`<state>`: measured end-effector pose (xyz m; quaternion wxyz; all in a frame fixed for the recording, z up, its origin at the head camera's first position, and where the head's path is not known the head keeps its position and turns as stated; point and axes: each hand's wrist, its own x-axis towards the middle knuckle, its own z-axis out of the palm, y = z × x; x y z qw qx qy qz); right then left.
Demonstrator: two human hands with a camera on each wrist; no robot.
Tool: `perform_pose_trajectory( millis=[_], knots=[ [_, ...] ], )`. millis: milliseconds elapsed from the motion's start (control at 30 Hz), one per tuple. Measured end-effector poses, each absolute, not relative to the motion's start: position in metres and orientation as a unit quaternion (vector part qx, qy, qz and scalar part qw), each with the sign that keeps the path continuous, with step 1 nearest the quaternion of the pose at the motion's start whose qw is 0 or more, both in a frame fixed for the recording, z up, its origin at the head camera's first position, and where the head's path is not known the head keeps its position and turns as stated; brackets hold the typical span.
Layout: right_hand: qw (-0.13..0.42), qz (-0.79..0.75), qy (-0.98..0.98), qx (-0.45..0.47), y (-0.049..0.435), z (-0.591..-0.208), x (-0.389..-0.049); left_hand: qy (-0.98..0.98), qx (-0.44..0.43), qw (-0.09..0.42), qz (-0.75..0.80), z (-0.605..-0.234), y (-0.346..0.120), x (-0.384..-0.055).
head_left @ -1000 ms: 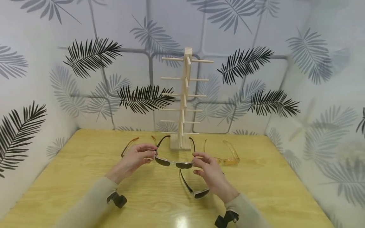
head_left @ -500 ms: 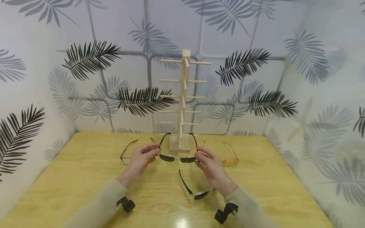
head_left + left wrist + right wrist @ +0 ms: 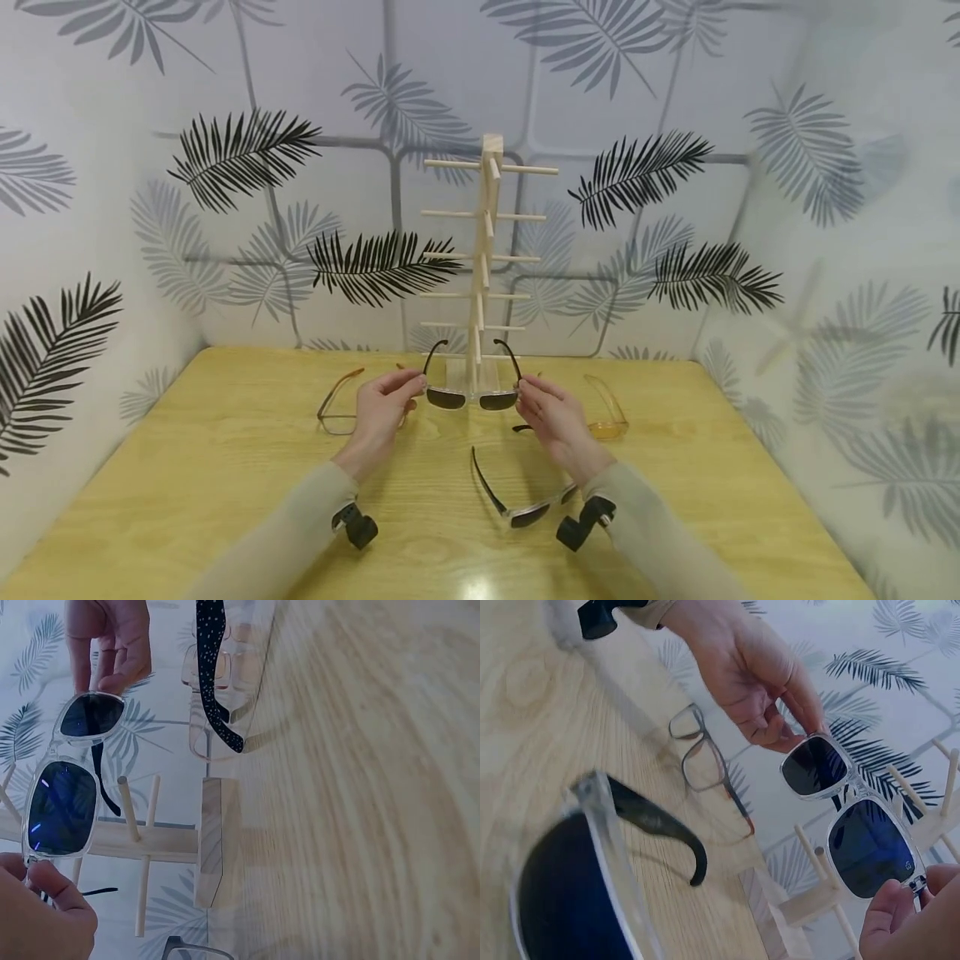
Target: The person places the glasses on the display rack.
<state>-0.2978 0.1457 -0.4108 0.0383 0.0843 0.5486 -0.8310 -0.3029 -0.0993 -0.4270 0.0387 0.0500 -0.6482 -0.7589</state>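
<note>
Sunglasses with a clear frame, dark lenses and black temples [image 3: 446, 398] are held between both hands in front of the wooden peg rack [image 3: 491, 192]. My left hand [image 3: 384, 408] pinches the left hinge corner. My right hand [image 3: 557, 417] pinches the opposite corner, as the right wrist view also shows. Both temples are unfolded and point toward the rack, overlapping its lowest pegs in the head view. A second pair of clear-framed sunglasses [image 3: 529, 514] lies unfolded on the table below my right hand, which partly hides it.
Eyeglasses with a thin grey frame and orange temple tips [image 3: 339, 423] lie left of the rack, partly behind my left hand. Amber see-through glasses [image 3: 607, 428] lie to its right. Patterned walls [image 3: 300, 192] border the wooden table [image 3: 420, 517] at the back and sides.
Both hands have carried the held sunglasses away from me and slightly right, up to the rack's base. My left hand has moved rightward most. The pair on the table has stayed put.
</note>
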Motion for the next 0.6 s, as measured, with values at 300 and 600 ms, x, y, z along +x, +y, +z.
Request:
perform_pose_trajectory(
  millis=[300, 600],
  knots=[
    [0.019, -0.814, 0.573, 0.099, 0.144, -0.413, -0.316, -0.64, 0.068, 0.076, -0.762, -0.433, -0.089, -0.318],
    [0.006, -0.811, 0.572, 0.121, 0.144, -0.418, -0.332, -0.638, 0.071, 0.088, -0.762, -0.439, -0.081, -0.331]
  ],
)
